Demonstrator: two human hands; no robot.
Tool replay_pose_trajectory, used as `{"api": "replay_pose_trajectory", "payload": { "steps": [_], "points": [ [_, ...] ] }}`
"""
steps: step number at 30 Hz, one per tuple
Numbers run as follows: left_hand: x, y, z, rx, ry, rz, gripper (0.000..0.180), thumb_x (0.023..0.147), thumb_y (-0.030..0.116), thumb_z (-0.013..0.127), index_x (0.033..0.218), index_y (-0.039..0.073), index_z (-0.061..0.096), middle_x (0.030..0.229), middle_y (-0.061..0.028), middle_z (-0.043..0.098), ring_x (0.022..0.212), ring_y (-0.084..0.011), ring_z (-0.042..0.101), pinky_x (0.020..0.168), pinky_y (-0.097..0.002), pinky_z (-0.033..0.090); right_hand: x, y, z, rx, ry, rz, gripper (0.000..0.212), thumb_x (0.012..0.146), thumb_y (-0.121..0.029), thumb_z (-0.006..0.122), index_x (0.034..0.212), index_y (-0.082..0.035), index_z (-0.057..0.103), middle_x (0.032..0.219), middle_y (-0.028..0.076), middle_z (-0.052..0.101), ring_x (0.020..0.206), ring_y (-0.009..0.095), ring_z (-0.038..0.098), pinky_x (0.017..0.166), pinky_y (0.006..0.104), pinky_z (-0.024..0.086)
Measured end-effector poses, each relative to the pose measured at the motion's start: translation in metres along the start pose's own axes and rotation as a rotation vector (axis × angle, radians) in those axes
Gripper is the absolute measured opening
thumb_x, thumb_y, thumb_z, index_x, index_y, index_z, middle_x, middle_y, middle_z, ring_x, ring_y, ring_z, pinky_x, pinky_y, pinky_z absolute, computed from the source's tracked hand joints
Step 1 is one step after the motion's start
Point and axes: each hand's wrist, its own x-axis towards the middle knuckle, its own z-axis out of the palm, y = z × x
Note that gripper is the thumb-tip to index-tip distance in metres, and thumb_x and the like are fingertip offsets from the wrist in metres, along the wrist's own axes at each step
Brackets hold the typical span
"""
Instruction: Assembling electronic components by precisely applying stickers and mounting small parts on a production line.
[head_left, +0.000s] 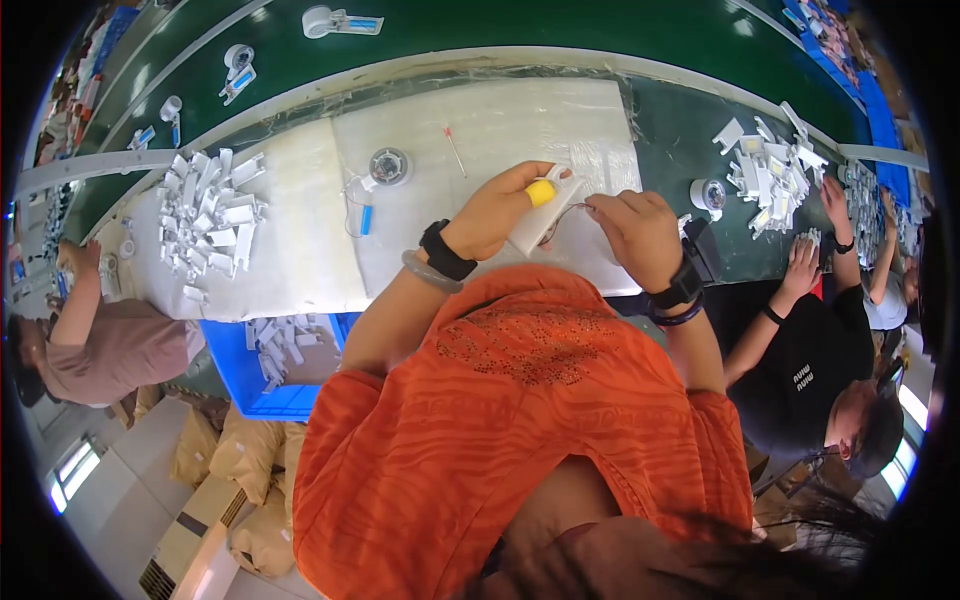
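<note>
My left hand [490,215] is closed around a long white plastic housing [545,220], which sits tilted above the table. A yellow cover [541,193] wraps one of its digits and presses on the housing. Close by on the right, my right hand [640,235] pinches thin dark reddish wires [572,208] that run into the housing. Left of my hands lies a round grey-and-white fan head [390,167], and a blue cylindrical cell [365,220] rests below it beside a thin wire. Farther back is a slim red-and-white stick-like tool [455,150].
White plastic parts are heaped at left [215,215] and right [770,175]. Another fan head [708,196] lies near the right heap. A blue bin [275,403] stands at the table's near edge. Co-workers sit on both sides. Small fans [340,22] lie on the green belt [450,28].
</note>
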Motion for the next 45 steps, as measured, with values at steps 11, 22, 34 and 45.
{"api": "replay_pose_trajectory", "payload": {
  "steps": [11, 22, 34, 45],
  "points": [
    [0.003, -0.017, 0.000, 0.446, -0.059, 0.147, 0.038, 0.100, 0.030, 0.048, 0.129, 0.005, 0.051, 0.088, -0.0039, 0.058, 0.069, -0.0095, 0.056, 0.051, -0.0246, 0.048, -0.011, -0.011, 0.029, 0.229, 0.428, 0.248, 0.015, 0.080, 0.000, 0.073, 0.093, -0.002, 0.065, 0.081, 0.011, 0.065, 0.067, 0.019, 0.064, 0.060, 0.0283, 0.050],
    [0.001, -0.026, 0.006, 0.117, 0.002, 0.147, 0.038, 0.100, 0.017, 0.040, 0.135, 0.004, 0.043, 0.097, -0.0120, 0.059, 0.074, -0.0146, 0.059, 0.049, -0.0297, 0.055, -0.011, -0.017, 0.030, 0.324, 0.429, 0.207, 0.020, 0.078, 0.001, 0.072, 0.096, -0.005, 0.066, 0.087, 0.011, 0.065, 0.079, 0.029, 0.062, 0.067, 0.0345, 0.051],
    [-0.010, -0.023, 0.023, 0.260, -0.025, 0.317, 0.036, 0.093, 0.009, 0.043, 0.129, 0.001, 0.047, 0.092, -0.0051, 0.057, 0.074, -0.0077, 0.053, 0.050, -0.0223, 0.048, -0.012, -0.018, 0.036, 0.297, 0.479, 0.091, 0.023, 0.075, 0.003, 0.072, 0.095, -0.006, 0.067, 0.091, 0.012, 0.063, 0.081, 0.028, 0.060, 0.070, 0.0352, 0.049],
    [-0.012, -0.021, 0.025, 0.474, -0.032, 0.379, 0.035, 0.091, 0.008, 0.043, 0.124, -0.003, 0.049, 0.092, -0.0073, 0.059, 0.079, -0.0128, 0.056, 0.074, -0.0272, 0.045, -0.015, -0.015, 0.038, 0.333, 0.476, 0.124, 0.023, 0.073, 0.002, 0.074, 0.093, -0.006, 0.067, 0.089, 0.012, 0.060, 0.080, 0.029, 0.059, 0.068, 0.0353, 0.048]
  ]
}}
